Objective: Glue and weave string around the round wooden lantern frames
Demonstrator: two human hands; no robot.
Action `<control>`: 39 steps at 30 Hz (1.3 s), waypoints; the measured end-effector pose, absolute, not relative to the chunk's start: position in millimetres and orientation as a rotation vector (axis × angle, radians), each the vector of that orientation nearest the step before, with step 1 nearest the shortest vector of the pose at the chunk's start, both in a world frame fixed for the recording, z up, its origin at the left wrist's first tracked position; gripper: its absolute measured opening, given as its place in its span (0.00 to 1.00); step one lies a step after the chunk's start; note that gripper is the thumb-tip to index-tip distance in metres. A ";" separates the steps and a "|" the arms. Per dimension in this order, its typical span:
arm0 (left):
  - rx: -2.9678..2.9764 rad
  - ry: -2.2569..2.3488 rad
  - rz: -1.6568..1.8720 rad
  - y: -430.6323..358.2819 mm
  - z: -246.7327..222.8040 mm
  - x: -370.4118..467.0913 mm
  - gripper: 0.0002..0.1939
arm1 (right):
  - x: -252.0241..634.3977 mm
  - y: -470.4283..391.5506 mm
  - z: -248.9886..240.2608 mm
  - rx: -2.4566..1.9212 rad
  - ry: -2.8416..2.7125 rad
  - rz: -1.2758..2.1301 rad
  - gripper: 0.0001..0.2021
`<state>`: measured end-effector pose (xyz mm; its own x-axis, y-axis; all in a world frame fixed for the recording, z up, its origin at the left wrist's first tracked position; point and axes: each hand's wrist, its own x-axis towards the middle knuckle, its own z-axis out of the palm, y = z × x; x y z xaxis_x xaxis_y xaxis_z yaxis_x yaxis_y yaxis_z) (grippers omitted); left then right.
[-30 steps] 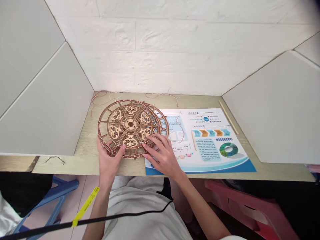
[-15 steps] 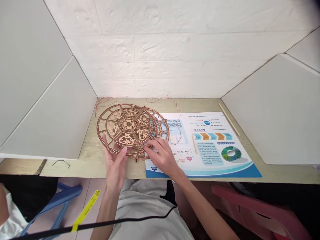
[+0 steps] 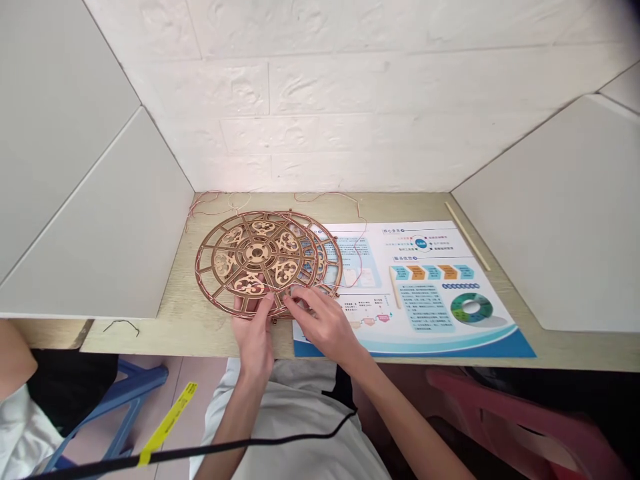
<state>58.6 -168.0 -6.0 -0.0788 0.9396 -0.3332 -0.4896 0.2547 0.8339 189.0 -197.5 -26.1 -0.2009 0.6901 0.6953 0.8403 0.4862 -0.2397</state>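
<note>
A round wooden openwork wheel, with spokes and scroll-shaped cutouts, is tilted over the tabletop. Thin red-and-white wires run along its rim. My left hand grips the near edge, thumb on top and fingers underneath, partly seen through the cutouts. At the lower right of the rim, my right hand has thumb and forefinger pinched close together; what lies between them is too small to make out. Beneath and to the right, a second wooden ring shows behind the first wheel.
A printed blue-and-white sheet covers the right of the tabletop, with a thin wooden stick at its far edge. Loose wire trails at the back. A dark wire piece lies left. White panels flank the table. Another person's arm shows lower left.
My left hand has slid right along the near rim, closer to my right hand. My right hand keeps its pinch at the rim. The view has shifted slightly.
</note>
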 end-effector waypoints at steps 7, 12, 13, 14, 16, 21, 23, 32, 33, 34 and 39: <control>0.551 1.131 1.254 -167.1 -5.0 59.4 0.35 | 189.7 -196.8 -23.3 -1.246 -1.970 -0.279 0.13; 0.541 1.168 1.230 -166.0 -0.5 63.4 0.34 | 193.1 -196.1 -20.0 -1.243 -1.977 -0.299 0.14; 0.537 1.172 1.232 -165.8 0.3 64.5 0.33 | 193.6 -196.0 -19.5 -1.243 -1.978 -0.306 0.14; 0.532 1.175 1.237 -165.6 1.1 65.6 0.32 | 194.0 -195.9 -19.1 -1.242 -1.980 -0.314 0.13; 0.516 1.178 1.249 -165.3 2.0 67.1 0.31 | 194.5 -195.9 -18.7 -1.238 -1.989 -0.329 0.13; 0.473 1.197 1.262 -164.1 3.2 67.6 0.30 | 195.7 -195.9 -18.1 -1.208 -2.037 -0.359 0.14; 0.462 1.202 1.257 -163.6 3.9 67.5 0.30 | 196.7 -195.8 -17.6 -1.198 -2.058 -0.368 0.14; 0.459 1.172 1.257 -160.7 6.0 70.9 0.32 | 201.3 -195.7 -18.4 -1.180 -2.130 -0.401 0.12; 0.465 1.169 1.259 -160.3 5.2 71.3 0.33 | 201.6 -195.9 -18.6 -1.172 -2.136 -0.398 0.11; 0.471 1.166 1.262 -159.9 4.3 71.6 0.33 | 201.8 -196.0 -18.6 -1.167 -2.140 -0.393 0.11; 0.498 1.159 1.269 -159.4 1.8 71.5 0.34 | 202.3 -196.6 -18.9 -1.162 -2.147 -0.366 0.11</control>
